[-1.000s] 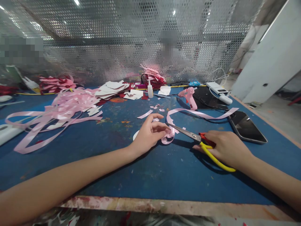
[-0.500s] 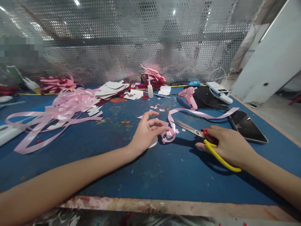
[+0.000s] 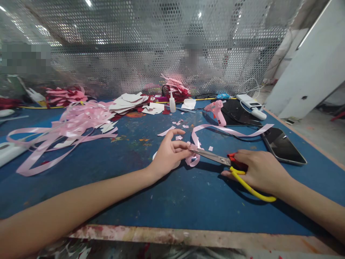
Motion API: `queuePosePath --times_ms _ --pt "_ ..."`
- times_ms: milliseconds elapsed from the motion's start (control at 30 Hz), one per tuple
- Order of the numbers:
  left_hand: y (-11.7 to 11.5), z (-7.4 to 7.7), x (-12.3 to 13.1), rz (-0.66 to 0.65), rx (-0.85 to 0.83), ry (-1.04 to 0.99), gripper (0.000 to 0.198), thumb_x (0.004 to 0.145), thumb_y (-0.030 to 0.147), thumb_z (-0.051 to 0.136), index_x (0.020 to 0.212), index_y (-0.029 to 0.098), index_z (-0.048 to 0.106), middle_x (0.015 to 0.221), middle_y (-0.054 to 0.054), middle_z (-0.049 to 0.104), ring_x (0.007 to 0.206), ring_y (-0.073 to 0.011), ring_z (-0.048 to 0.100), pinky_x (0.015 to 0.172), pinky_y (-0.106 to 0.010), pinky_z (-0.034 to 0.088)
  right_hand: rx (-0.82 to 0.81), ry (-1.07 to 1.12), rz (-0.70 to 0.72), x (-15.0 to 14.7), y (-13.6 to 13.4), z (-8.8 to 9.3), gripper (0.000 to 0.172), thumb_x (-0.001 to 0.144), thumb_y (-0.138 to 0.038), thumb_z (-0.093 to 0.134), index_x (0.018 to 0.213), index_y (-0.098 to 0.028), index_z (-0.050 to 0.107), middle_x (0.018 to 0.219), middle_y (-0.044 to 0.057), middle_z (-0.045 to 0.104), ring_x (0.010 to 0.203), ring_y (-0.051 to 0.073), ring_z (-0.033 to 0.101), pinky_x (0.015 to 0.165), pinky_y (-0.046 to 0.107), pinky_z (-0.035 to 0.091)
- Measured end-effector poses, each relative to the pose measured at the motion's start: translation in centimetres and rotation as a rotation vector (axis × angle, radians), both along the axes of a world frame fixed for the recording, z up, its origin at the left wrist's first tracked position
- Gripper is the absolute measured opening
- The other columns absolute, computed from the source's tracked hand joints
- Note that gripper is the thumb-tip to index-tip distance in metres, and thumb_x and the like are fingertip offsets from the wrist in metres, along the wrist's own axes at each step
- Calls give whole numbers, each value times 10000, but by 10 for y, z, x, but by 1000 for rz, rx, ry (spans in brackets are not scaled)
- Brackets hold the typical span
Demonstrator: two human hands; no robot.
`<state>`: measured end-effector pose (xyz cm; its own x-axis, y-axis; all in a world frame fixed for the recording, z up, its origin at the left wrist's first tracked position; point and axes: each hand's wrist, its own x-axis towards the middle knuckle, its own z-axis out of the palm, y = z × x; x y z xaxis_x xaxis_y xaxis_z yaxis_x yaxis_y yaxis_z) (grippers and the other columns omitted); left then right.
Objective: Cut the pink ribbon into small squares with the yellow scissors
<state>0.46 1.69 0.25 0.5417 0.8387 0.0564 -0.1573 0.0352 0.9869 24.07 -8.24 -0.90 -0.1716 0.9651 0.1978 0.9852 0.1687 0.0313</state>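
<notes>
My left hand (image 3: pixel 169 150) is closed in a pinch on one end of a pink ribbon (image 3: pixel 231 132), which curls beside the fingertips and trails right across the table. My right hand (image 3: pixel 261 171) grips scissors (image 3: pixel 212 157) with one red and one yellow handle. Their blades point left over the ribbon, and the tips reach my left fingertips. Small pink ribbon pieces (image 3: pixel 179 137) lie just beyond the left hand. A white piece (image 3: pixel 154 155), mostly hidden, sits beneath that hand.
A pink ribbon heap (image 3: pixel 81 120) and white cut sheets (image 3: pixel 129 102) lie to the left. Behind are a small white bottle (image 3: pixel 172 103) and a pink glue gun (image 3: pixel 217 112). A phone (image 3: pixel 283 144) rests at right on the blue table (image 3: pixel 172 205). Perforated metal screen (image 3: pixel 151 46) stands beyond.
The scissors have moved left and their blades have come together at the ribbon by my left fingertips. My left hand stays nearly in place.
</notes>
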Motion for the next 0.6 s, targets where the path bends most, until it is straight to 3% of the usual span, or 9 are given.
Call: queuePosePath --times_ms 400,600 --pt "0 1 -1 4 49 59 515 646 123 722 1033 190 388 730 19 646 661 -113 649 630 -217 510 13 -51 16 0 0 -2 492 809 -609 411 552 -204 520 539 21 554 472 157 498 483 266 184" --pt "2 -3 -1 -22 76 45 557 619 94 726 1045 192 379 795 -7 667 736 -136 661 706 -256 506 114 98 57 2 4 0 484 806 -638 406 582 -209 425 586 3 481 506 134 449 496 254 271"
